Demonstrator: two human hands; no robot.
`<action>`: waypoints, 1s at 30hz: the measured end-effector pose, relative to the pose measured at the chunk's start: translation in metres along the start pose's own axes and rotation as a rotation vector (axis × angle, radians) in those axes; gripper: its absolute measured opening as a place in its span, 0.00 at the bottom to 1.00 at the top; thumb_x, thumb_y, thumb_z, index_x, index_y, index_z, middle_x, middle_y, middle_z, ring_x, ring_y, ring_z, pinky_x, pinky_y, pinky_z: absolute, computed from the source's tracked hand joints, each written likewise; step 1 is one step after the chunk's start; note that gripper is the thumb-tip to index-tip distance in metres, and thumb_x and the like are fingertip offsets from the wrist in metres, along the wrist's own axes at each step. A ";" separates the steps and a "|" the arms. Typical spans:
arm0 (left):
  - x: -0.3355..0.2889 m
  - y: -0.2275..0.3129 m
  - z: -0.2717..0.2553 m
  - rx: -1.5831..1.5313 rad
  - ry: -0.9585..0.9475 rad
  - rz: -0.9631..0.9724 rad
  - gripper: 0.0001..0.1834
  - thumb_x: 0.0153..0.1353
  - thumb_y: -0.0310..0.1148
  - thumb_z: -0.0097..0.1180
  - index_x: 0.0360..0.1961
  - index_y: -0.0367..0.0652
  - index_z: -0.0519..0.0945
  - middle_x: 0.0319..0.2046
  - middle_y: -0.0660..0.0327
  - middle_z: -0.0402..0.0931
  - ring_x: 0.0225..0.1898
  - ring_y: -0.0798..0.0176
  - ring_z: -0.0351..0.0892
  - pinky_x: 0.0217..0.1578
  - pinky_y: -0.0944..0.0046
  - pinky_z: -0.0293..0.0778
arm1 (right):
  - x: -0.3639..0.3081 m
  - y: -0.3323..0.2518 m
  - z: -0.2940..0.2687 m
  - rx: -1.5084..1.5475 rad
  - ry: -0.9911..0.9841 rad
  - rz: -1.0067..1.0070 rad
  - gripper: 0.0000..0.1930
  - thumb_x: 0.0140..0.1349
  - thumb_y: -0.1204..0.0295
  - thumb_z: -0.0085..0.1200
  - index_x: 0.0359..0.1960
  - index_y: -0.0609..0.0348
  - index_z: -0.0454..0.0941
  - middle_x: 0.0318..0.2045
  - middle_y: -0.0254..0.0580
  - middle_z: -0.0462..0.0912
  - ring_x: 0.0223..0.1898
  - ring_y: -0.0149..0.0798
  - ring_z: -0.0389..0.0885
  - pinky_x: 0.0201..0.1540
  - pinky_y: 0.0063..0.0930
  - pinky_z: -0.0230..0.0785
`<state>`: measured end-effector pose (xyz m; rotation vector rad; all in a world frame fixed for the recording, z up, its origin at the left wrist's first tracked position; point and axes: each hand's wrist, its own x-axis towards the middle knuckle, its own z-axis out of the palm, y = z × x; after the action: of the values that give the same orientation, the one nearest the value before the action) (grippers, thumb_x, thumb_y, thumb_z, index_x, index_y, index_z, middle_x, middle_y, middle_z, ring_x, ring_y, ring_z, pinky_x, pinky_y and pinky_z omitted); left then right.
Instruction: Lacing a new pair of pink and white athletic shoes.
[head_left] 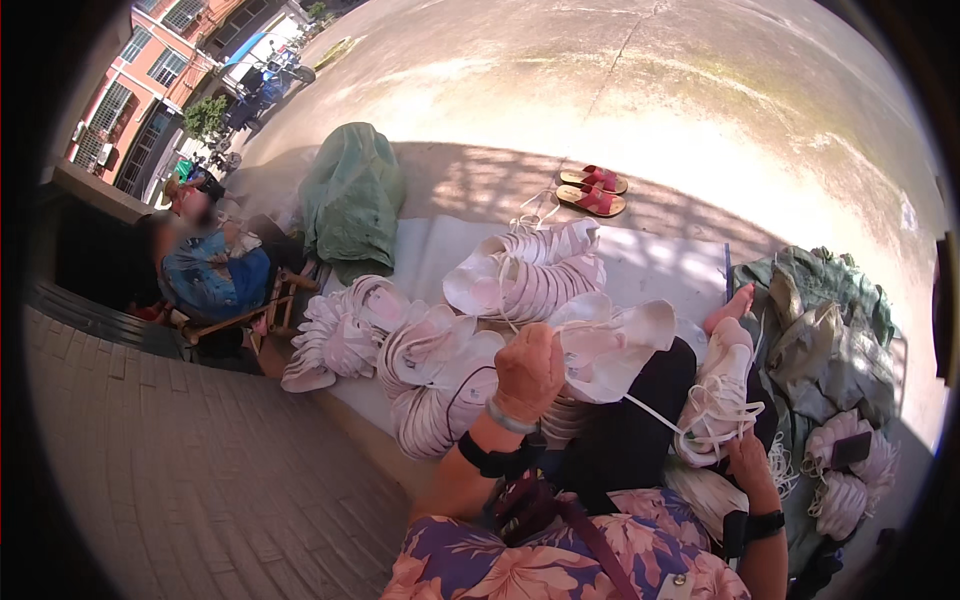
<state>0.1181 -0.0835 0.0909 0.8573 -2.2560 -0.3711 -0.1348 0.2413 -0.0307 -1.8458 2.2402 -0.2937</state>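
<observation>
My left hand (530, 372) is closed in a fist, raised over the white shoe uppers in front of me. A taut white shoelace (652, 411) runs toward this fist from a laced white shoe upper (722, 375) at my right knee; the lace's end inside the fingers is hidden. My right hand (748, 462) is closed at the lower edge of that laced upper, among loose loops of lace. Its fingertips are partly hidden. Just right of my left fist, a pale open shoe upper (610, 350) lies on a stack.
Nested stacks of white uppers (430, 350) lie on a pale sheet (440, 245). A green sack (352, 195) stands beyond, and crumpled green sacking (825, 335) lies at right. Red sandals (595, 190) rest ahead. Another person (220, 265) sits at far left.
</observation>
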 end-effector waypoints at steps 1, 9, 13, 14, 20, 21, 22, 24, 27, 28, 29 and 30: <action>0.007 0.026 -0.010 -0.007 -0.048 0.073 0.03 0.50 0.21 0.50 0.25 0.36 0.69 0.21 0.49 0.69 0.24 0.44 0.71 0.24 0.53 0.67 | -0.009 0.009 0.015 0.122 0.025 0.088 0.20 0.61 0.65 0.41 0.49 0.66 0.62 0.28 0.58 0.77 0.26 0.53 0.77 0.28 0.43 0.69; 0.013 0.081 0.002 -0.201 -0.195 0.316 0.03 0.51 0.19 0.51 0.26 0.34 0.69 0.24 0.50 0.71 0.22 0.46 0.71 0.22 0.59 0.68 | 0.019 -0.010 -0.013 0.584 -0.138 0.412 0.23 0.65 0.60 0.38 0.55 0.65 0.57 0.30 0.59 0.77 0.34 0.61 0.75 0.36 0.49 0.66; 0.003 0.056 0.020 -0.189 -0.278 0.081 0.07 0.54 0.24 0.53 0.24 0.36 0.68 0.21 0.53 0.70 0.20 0.56 0.71 0.20 0.62 0.67 | 0.018 -0.010 -0.016 0.471 -0.182 0.377 0.21 0.64 0.60 0.41 0.51 0.63 0.60 0.30 0.58 0.76 0.33 0.60 0.74 0.34 0.49 0.66; 0.001 0.053 0.020 -0.237 -0.334 -0.147 0.08 0.54 0.27 0.55 0.25 0.37 0.68 0.19 0.53 0.69 0.22 0.56 0.71 0.21 0.62 0.68 | 0.017 -0.011 -0.016 0.476 -0.174 0.385 0.21 0.64 0.60 0.41 0.51 0.63 0.60 0.30 0.58 0.76 0.33 0.60 0.74 0.34 0.49 0.66; -0.029 0.034 0.015 -0.835 -0.510 -0.631 0.22 0.62 0.46 0.51 0.44 0.35 0.71 0.31 0.65 0.74 0.33 0.75 0.69 0.35 0.75 0.66 | 0.022 -0.025 -0.037 0.908 -0.186 0.649 0.28 0.60 0.50 0.46 0.50 0.64 0.65 0.25 0.47 0.78 0.16 0.40 0.76 0.22 0.33 0.69; -0.034 0.034 0.015 -0.927 -0.561 -0.616 0.23 0.62 0.47 0.51 0.46 0.36 0.70 0.33 0.65 0.74 0.35 0.74 0.69 0.36 0.74 0.67 | 0.020 -0.023 -0.030 0.956 -0.164 0.623 0.30 0.59 0.49 0.48 0.51 0.64 0.64 0.25 0.46 0.78 0.12 0.33 0.73 0.18 0.27 0.67; -0.038 0.033 0.016 -1.020 -0.611 -0.601 0.25 0.61 0.47 0.51 0.48 0.36 0.69 0.36 0.64 0.74 0.37 0.73 0.70 0.38 0.74 0.67 | 0.020 -0.023 -0.029 0.952 -0.163 0.610 0.30 0.59 0.49 0.48 0.51 0.64 0.64 0.25 0.46 0.78 0.12 0.33 0.73 0.18 0.27 0.67; -0.042 0.041 0.008 -0.994 -0.738 -0.370 0.33 0.57 0.47 0.57 0.55 0.36 0.63 0.36 0.60 0.73 0.39 0.66 0.72 0.42 0.68 0.68 | 0.018 -0.029 -0.036 0.906 -0.151 0.625 0.29 0.59 0.51 0.50 0.50 0.65 0.65 0.26 0.46 0.78 0.13 0.34 0.73 0.18 0.27 0.67; -0.049 0.058 0.000 -0.874 -0.851 -0.192 0.38 0.51 0.43 0.63 0.58 0.38 0.59 0.35 0.55 0.73 0.38 0.61 0.74 0.42 0.65 0.69 | 0.016 -0.030 -0.037 0.956 -0.106 0.592 0.25 0.57 0.60 0.55 0.49 0.65 0.64 0.22 0.43 0.77 0.14 0.32 0.73 0.18 0.25 0.66; -0.052 0.063 0.001 -0.795 -0.904 -0.130 0.40 0.48 0.40 0.66 0.59 0.40 0.58 0.35 0.52 0.73 0.37 0.59 0.75 0.42 0.64 0.70 | 0.014 -0.029 -0.038 0.975 -0.079 0.572 0.24 0.57 0.64 0.56 0.49 0.65 0.64 0.20 0.42 0.76 0.15 0.31 0.73 0.18 0.24 0.65; -0.053 0.064 0.007 -0.793 -0.929 -0.107 0.41 0.45 0.36 0.67 0.59 0.41 0.58 0.34 0.48 0.73 0.37 0.55 0.77 0.40 0.62 0.71 | 0.012 -0.033 -0.042 0.929 -0.003 0.641 0.17 0.56 0.69 0.55 0.44 0.63 0.68 0.18 0.34 0.73 0.16 0.25 0.69 0.17 0.19 0.63; -0.052 0.065 0.007 -0.808 -0.929 -0.110 0.41 0.45 0.36 0.67 0.59 0.41 0.58 0.34 0.48 0.73 0.37 0.55 0.77 0.40 0.62 0.71 | 0.007 -0.033 -0.044 0.918 -0.008 0.650 0.17 0.56 0.69 0.55 0.44 0.63 0.68 0.18 0.34 0.73 0.16 0.25 0.69 0.17 0.19 0.63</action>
<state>0.1105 -0.0006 0.0905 0.3774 -2.4389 -1.8822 -0.1184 0.2282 0.0202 -0.6285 2.0097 -0.9599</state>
